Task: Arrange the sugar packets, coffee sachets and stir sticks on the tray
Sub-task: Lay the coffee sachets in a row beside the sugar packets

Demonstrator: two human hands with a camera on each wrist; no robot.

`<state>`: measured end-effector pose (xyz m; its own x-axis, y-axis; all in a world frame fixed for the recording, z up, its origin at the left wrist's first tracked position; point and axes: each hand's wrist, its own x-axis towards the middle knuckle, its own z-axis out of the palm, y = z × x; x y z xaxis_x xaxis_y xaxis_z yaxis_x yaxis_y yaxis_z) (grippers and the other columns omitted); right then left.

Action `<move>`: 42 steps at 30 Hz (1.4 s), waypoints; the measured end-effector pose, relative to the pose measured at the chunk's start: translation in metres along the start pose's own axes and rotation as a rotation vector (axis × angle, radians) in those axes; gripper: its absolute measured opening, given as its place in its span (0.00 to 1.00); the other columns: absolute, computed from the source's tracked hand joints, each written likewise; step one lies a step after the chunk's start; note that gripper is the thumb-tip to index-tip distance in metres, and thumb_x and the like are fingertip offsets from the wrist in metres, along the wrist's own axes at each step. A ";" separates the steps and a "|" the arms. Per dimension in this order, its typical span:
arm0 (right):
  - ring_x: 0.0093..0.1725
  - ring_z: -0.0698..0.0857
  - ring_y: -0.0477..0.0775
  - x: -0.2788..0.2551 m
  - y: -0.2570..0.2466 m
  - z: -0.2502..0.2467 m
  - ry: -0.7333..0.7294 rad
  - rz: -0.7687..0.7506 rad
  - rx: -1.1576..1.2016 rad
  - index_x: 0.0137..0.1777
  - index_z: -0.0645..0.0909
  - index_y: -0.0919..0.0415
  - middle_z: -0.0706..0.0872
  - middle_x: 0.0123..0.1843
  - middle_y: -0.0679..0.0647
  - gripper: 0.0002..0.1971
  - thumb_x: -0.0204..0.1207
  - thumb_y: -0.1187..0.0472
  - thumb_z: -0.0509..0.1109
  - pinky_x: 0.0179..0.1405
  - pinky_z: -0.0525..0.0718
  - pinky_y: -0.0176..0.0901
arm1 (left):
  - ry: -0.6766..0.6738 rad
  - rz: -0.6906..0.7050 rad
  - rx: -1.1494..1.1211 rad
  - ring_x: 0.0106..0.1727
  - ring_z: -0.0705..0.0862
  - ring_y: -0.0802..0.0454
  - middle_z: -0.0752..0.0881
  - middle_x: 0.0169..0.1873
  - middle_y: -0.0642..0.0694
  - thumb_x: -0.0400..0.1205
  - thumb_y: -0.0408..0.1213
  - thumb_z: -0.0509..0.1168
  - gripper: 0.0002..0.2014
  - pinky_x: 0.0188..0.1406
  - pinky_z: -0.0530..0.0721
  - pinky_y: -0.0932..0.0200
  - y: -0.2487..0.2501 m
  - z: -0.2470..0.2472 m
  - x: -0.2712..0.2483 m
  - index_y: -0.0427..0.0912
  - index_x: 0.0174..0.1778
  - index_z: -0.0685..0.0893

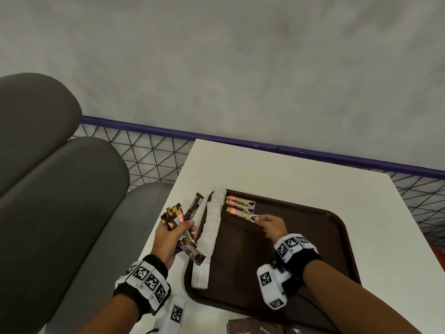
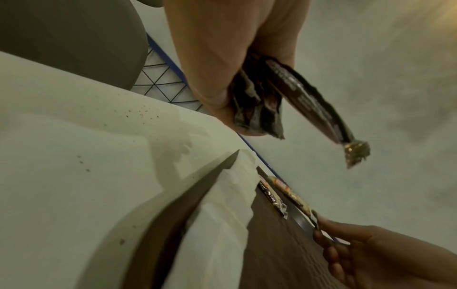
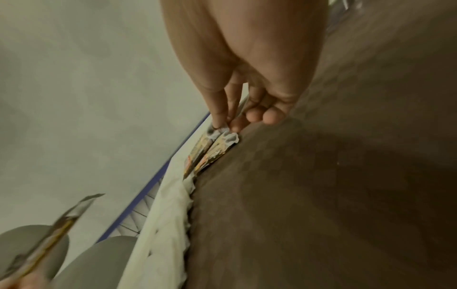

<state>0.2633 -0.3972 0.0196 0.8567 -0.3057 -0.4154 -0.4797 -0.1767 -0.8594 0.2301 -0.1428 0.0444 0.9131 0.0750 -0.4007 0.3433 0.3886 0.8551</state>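
Fingers: left hand (image 1: 168, 239) clamps dark sachets (image 1: 183, 218) | right hand (image 1: 272, 225) pinches sachet (image 1: 243, 214) end | tray (image 1: 332, 227) right half bare

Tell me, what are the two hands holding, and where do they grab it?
The left hand grips a bunch of dark coffee sachets around their middles. The right hand pinches the near end of one sachet lying on the brown tray.

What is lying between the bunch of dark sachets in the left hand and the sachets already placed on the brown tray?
In the head view, a long row of white packets lies along the tray's left edge.
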 end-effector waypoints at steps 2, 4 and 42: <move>0.30 0.73 0.44 0.011 0.003 0.001 0.007 0.016 -0.085 0.30 0.79 0.54 0.79 0.31 0.49 0.13 0.76 0.66 0.69 0.30 0.68 0.32 | 0.037 0.008 0.000 0.32 0.86 0.45 0.85 0.37 0.33 0.76 0.25 0.70 0.11 0.33 0.89 0.55 0.001 -0.008 0.002 0.27 0.52 0.80; 0.39 0.79 0.50 0.019 0.004 0.005 0.037 0.038 -0.142 0.35 0.84 0.59 0.83 0.37 0.54 0.07 0.74 0.65 0.70 0.40 0.73 0.38 | 0.064 0.018 0.004 0.36 0.86 0.44 0.85 0.41 0.31 0.76 0.26 0.70 0.14 0.33 0.89 0.55 0.001 -0.014 0.004 0.27 0.56 0.80; 0.35 0.80 0.46 -0.059 -0.056 0.077 -0.405 -0.200 0.098 0.41 0.76 0.58 0.81 0.38 0.51 0.05 0.76 0.62 0.69 0.36 0.78 0.37 | -0.093 -0.066 0.096 0.33 0.87 0.47 0.86 0.38 0.33 0.76 0.24 0.69 0.08 0.27 0.85 0.57 0.004 0.009 -0.028 0.30 0.50 0.82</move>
<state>0.2543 -0.2973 0.0690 0.9449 0.1189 -0.3049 -0.2942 -0.0995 -0.9506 0.2083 -0.1518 0.0615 0.9025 -0.0347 -0.4292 0.4190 0.3001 0.8569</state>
